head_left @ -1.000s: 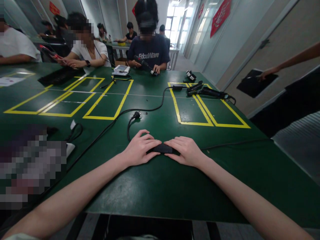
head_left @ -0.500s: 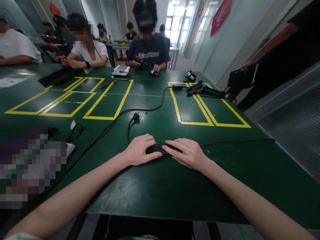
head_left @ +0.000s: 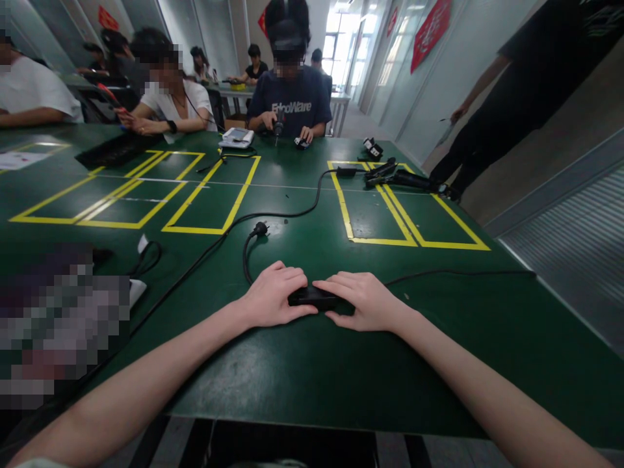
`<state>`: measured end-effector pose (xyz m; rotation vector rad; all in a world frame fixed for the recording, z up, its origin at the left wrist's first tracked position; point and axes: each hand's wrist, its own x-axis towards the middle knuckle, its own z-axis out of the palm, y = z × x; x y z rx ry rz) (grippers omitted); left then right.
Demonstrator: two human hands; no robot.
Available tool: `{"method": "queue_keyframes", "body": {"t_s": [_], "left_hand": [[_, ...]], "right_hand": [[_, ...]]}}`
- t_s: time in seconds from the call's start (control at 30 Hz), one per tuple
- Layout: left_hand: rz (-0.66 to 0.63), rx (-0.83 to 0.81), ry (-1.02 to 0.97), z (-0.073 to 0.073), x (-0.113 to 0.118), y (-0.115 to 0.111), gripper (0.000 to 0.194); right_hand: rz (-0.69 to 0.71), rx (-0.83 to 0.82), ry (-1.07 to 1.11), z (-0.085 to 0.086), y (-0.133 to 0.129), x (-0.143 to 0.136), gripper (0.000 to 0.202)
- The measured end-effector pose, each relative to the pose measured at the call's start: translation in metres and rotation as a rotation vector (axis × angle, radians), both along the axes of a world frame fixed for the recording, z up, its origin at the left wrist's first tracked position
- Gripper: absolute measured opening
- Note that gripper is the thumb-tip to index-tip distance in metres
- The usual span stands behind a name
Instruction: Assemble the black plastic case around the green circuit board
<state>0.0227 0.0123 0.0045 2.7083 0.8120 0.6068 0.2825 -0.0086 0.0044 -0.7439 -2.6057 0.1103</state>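
Note:
A black power adapter (head_left: 316, 298) lies low over the green table in front of me, its two ends covered by my fingers. My left hand (head_left: 279, 296) is closed round its left end, thumb on the near side. Around the right end my right hand (head_left: 364, 301) is closed, fingers on the far side and thumb near me. From the left side a short thick cord curls up to a black plug (head_left: 261, 229) with its pins pointing right. A thin black cable (head_left: 453, 273) runs from the right side to the table's right edge.
A long black cable (head_left: 266, 214) crosses the green table (head_left: 253, 377) to a second adapter (head_left: 346, 171) by black tools (head_left: 383, 172). Yellow tape marks rectangles. Opposite, a co-worker (head_left: 290, 97) holds a power drill (head_left: 279, 123). Another person (head_left: 526, 84) stands at the right. Blurred items lie left.
My right fingers have shifted from the adapter's top to its far side, thumb now showing nearer me. The plug has moved slightly left. The co-worker's drill now points down; the standing person has moved.

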Motion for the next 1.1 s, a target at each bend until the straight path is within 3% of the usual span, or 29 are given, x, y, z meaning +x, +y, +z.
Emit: {"method": "queue_keyframes", "body": {"t_s": [0.17, 0.4, 0.67, 0.77, 0.87, 0.97, 1.1], "left_hand": [[-0.019, 0.103, 0.015, 0.0, -0.001, 0.0, 0.046], [0.024, 0.102, 0.057, 0.002, 0.0, -0.001, 0.047], [0.031, 0.146, -0.008, 0.004, -0.001, 0.0, 0.043], [0.027, 0.248, -0.135, 0.01, -0.005, -0.001, 0.033], [0.013, 0.307, -0.171, 0.012, -0.008, -0.003, 0.035], [-0.045, 0.262, -0.142, 0.009, -0.007, -0.003, 0.03], [-0.096, 0.205, -0.135, 0.003, -0.004, -0.001, 0.028]], "right_hand": [[-0.012, -0.049, 0.115, -0.002, -0.002, -0.004, 0.029], [-0.047, 0.043, 0.061, -0.002, -0.002, -0.005, 0.032], [-0.19, -0.136, -0.047, 0.001, -0.003, -0.007, 0.031], [-0.285, -0.192, 0.144, 0.004, 0.003, 0.007, 0.034], [-0.481, -0.265, 0.507, 0.011, 0.015, 0.031, 0.043], [-0.675, -0.366, 0.904, 0.018, 0.029, 0.06, 0.056], [-0.756, -0.551, 1.211, 0.025, 0.041, 0.092, 0.059]]}}
